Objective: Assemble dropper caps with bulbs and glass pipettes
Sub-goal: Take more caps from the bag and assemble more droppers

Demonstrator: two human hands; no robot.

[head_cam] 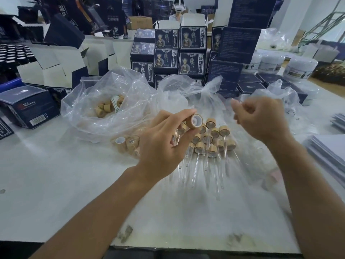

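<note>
My left hand [164,143] holds a bamboo-coloured dropper cap [195,122] between thumb and forefinger, its white-lined open end facing right. A glass pipette [176,136] is tucked under the same hand's fingers. My right hand [261,118] hovers to the right of the cap with its fingers curled; what it holds, if anything, cannot be made out. Below both hands lies a pile of assembled droppers [211,144], caps up and glass pipettes pointing toward me. Several loose caps [130,143] lie to the left of the pile.
A clear plastic bag [104,107] with several loose caps lies at the back left. More plastic bags [196,94] sit behind the pile. Dark blue product boxes [179,53] are stacked at the back. White jars [298,68] stand at the right. Paper sheets [328,150] lie at the right edge.
</note>
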